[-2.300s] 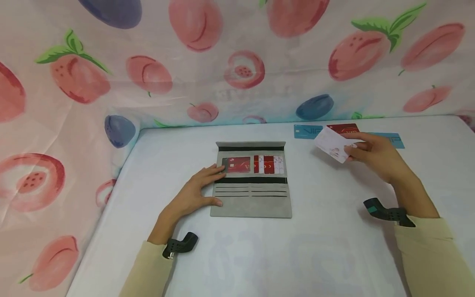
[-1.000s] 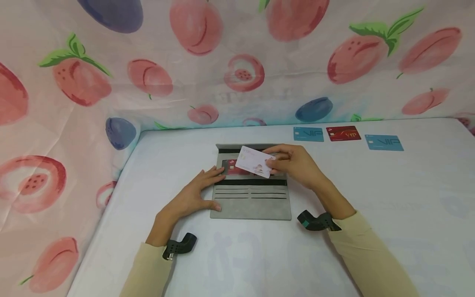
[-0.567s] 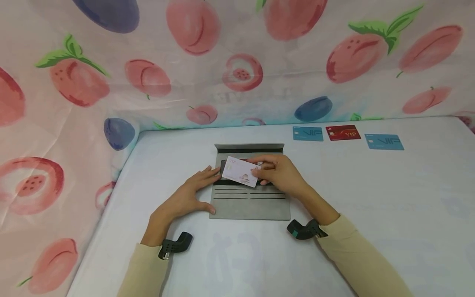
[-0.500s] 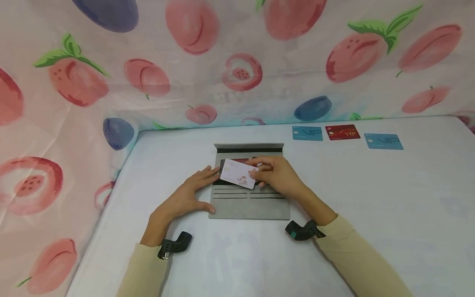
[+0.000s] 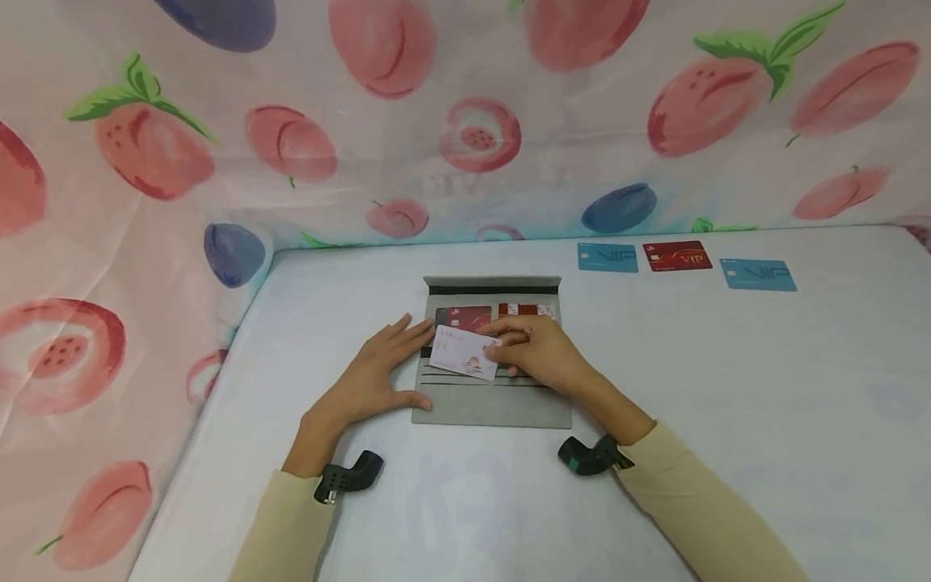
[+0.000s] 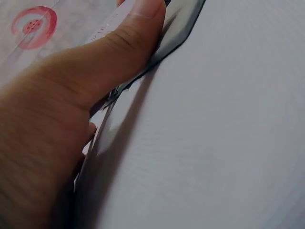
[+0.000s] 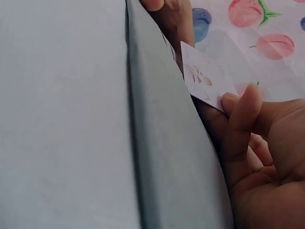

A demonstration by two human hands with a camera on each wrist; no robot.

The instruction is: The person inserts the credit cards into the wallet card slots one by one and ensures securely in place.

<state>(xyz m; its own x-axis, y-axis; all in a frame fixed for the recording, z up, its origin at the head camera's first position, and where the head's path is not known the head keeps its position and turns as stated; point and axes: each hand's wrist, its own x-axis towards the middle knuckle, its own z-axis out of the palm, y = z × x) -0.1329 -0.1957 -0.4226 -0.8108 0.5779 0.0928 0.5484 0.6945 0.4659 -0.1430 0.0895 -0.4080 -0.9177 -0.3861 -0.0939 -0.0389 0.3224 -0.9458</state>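
A grey wallet (image 5: 494,408) lies unfolded on the white table, with a red VIP card (image 5: 465,317) behind its left window and red-and-white cards (image 5: 525,310) behind the right one. My right hand (image 5: 541,352) pinches a white VIP card (image 5: 463,353) between thumb and fingers, slightly tilted over the wallet's middle and its left slots. The right wrist view shows that white card (image 7: 205,76) by its pinched corner. My left hand (image 5: 371,372) rests on the wallet's left edge, fingers spread. In the left wrist view its thumb (image 6: 128,43) lies on the wallet's edge.
Toward the back right of the table lie a blue VIP card (image 5: 607,257), a red VIP card (image 5: 677,255) and another blue VIP card (image 5: 759,275), side by side. A fruit-patterned cloth (image 5: 553,145) hangs behind and to the left.
My right hand has carried the white card left from the back-right cards to over the wallet, then slightly toward me, down to the slot rows. My left hand has stayed at the wallet's left edge.
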